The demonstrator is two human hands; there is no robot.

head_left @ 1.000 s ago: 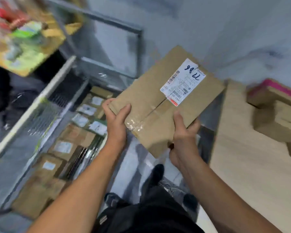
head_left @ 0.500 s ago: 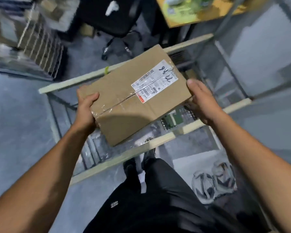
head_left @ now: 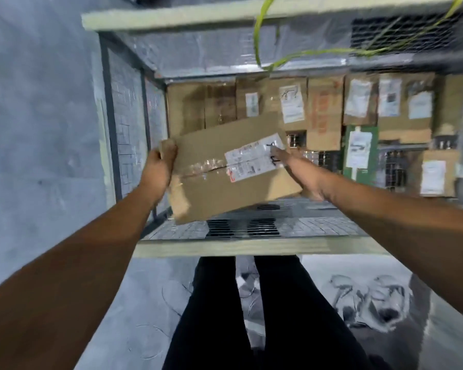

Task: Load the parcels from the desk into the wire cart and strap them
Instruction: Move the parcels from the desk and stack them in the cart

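Note:
I look straight down into the wire cart (head_left: 225,248). A flat cardboard parcel (head_left: 211,188) with a white shipping label is tilted inside the cart's near left corner. My left hand (head_left: 158,166) grips its left edge. My right hand (head_left: 297,172) is at its right edge, fingers reaching over the label. Several parcels (head_left: 321,110) with white labels lie packed along the cart's far side, and a green one (head_left: 360,153) lies to the right. A yellow-green strap (head_left: 262,41) hangs on the far mesh wall.
The cart's pale top rails frame the opening in front and behind. Bare wire floor shows under the held parcel. My legs in dark trousers stand against the near rail. The grey floor surrounds the cart, and a pair of sandals (head_left: 369,303) lies to the right.
The parcel has gone from above the near rail down into the cart's near left corner. My view has swung to look straight into the cart.

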